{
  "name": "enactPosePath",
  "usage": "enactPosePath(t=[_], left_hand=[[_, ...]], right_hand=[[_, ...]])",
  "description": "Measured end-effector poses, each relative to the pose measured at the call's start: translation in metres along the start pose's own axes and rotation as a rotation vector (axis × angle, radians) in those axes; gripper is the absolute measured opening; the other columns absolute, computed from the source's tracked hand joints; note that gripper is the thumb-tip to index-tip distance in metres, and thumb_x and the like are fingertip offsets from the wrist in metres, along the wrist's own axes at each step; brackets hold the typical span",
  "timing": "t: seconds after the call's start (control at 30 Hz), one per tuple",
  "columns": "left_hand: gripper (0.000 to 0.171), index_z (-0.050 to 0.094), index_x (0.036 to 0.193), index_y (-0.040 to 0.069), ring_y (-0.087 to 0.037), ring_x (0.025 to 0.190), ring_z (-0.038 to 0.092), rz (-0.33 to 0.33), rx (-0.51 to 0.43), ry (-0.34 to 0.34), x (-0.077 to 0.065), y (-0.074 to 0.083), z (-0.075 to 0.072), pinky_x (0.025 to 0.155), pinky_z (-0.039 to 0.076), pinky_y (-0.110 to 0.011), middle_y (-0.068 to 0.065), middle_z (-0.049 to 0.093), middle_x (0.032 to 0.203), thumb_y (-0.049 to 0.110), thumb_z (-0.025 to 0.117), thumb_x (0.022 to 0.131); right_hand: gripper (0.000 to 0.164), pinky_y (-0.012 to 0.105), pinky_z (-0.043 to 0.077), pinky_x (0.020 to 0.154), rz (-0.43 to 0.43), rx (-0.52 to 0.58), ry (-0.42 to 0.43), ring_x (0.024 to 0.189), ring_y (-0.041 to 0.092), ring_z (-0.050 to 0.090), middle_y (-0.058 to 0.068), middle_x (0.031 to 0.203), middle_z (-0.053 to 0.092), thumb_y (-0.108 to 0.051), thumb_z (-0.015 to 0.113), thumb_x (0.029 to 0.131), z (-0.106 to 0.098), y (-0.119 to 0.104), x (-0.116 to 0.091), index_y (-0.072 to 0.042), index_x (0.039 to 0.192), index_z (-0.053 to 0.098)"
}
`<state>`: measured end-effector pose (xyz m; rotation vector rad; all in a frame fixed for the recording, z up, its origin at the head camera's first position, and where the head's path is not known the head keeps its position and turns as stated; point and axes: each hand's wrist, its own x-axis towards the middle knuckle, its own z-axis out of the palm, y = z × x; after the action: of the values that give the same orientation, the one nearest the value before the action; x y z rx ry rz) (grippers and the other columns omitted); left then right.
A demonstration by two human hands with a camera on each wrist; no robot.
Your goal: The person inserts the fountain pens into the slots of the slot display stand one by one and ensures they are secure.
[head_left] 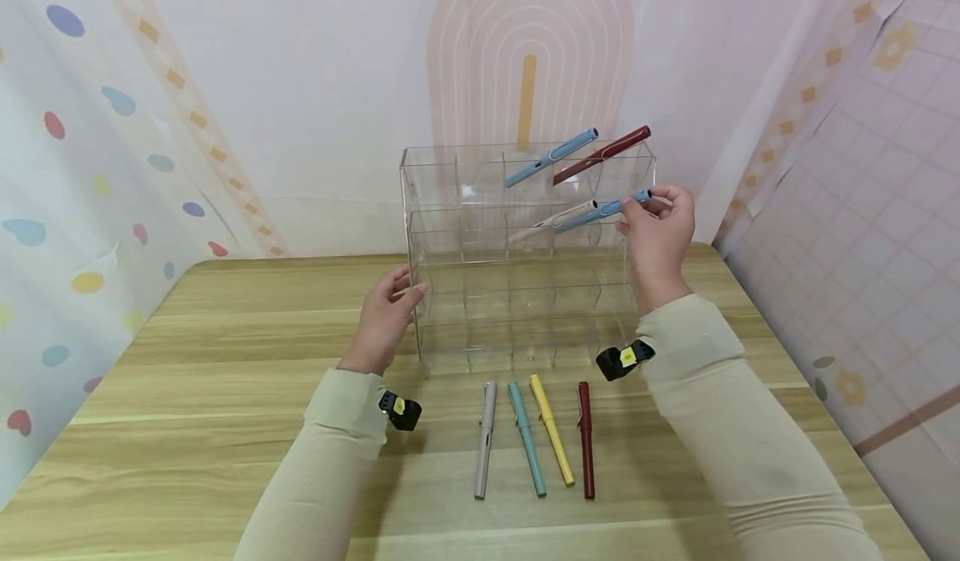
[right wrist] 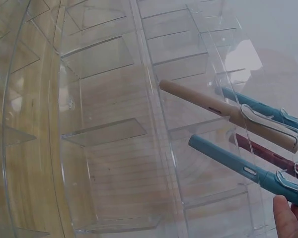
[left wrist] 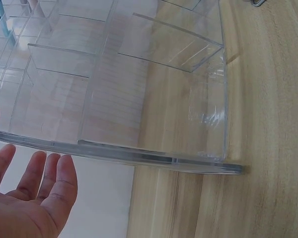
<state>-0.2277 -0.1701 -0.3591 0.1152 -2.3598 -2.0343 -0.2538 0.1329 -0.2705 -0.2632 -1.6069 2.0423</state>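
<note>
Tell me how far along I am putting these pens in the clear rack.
Partway, it seems. Done: the top blue pen, top red pen and beige pen sit in the clear rack. In hand: your right hand holds a second blue pen beside the beige one. Remaining: a gray pen, teal pen, yellow pen and another red pen, lying on the table.

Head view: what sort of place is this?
Probably an indoor recording booth: patterned sheets hang behind and beside a wood-grain table, and a small camera sits at each wrist.
</note>
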Motion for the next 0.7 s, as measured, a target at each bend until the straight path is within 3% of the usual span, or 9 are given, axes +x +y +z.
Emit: enactPosePath(t=[0.7], left_hand=[[0.052, 0.036, 0.147, 0.008, -0.031, 0.128, 0.044, -0.003, -0.004, -0.011, 0.001, 0.000, -0.001, 0.101, 0.042, -0.049, -0.017, 0.042, 0.143, 0.016, 0.053, 0.099]], right_hand=[[0.027, 0.018, 0.053, 0.067, 0.000, -0.049, -0.027, 0.084, 0.010, 0.055, 0.002, 0.095, 0.051, 0.001, 0.064, 0.089, -0.002, 0.011, 0.001, -0.015, 0.098, 0.043]])
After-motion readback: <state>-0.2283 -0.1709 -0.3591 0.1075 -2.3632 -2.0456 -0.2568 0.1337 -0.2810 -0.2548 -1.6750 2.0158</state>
